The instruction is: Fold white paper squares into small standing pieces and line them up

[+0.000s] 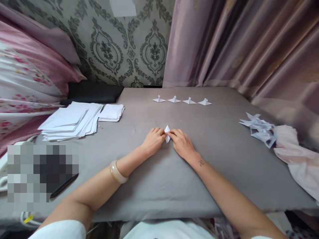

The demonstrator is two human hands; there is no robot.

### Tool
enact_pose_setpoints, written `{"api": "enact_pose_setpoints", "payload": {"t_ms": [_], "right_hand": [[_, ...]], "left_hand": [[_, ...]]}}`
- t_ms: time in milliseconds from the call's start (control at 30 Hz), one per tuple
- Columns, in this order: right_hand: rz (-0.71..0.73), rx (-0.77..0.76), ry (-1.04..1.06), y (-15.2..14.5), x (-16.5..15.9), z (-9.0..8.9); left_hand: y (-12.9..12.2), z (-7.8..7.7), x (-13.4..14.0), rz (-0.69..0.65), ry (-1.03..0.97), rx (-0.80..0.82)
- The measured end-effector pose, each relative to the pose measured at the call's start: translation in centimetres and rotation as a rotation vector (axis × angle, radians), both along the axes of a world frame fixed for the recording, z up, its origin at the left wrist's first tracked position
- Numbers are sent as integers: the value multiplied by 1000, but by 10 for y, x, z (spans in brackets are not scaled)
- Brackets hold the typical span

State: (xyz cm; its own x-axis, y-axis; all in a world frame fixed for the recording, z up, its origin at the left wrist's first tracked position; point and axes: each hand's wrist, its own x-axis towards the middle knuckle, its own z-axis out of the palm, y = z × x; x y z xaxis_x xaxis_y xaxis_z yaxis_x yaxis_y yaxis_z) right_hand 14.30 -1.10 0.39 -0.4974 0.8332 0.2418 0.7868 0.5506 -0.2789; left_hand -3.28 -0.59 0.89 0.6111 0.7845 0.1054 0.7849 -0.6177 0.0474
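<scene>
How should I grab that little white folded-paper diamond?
Probably pinch the small white folded-paper diamond by its middle edges, from left and right, where the left hand and right hand touch it; its narrow points aim forward and back.

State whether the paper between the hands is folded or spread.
Folded: the paper forms a pointed diamond between the left hand and right hand.

We've got swirly grey damask wallpaper (pixel 106 49) at the back, shiny mauve curtains (pixel 190 43) to its right, and pink-and-white floral fabric (pixel 30 79) on the left by a flat black thing (pixel 94 92). On the right we see pale pink cloth (pixel 296 156) bunched on the grey tablecloth (pixel 154 189).
</scene>
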Motion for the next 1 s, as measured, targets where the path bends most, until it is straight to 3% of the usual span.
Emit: {"api": "enact_pose_setpoints", "payload": {"t_ms": [467,667,867,1000], "right_hand": [[-74,34,-7,-6,0,-9],[-96,20,5,-5,1,-9],[-97,-8,15,6,3,-2],[-131,-11,74,7,4,-4]], "left_hand": [[-8,-2,0,56,-165,-112],[-4,0,-8,65,-338,-176],[25,-3,-7,295,-541,-252],[28,-8,4,417,-639,-285]]}}
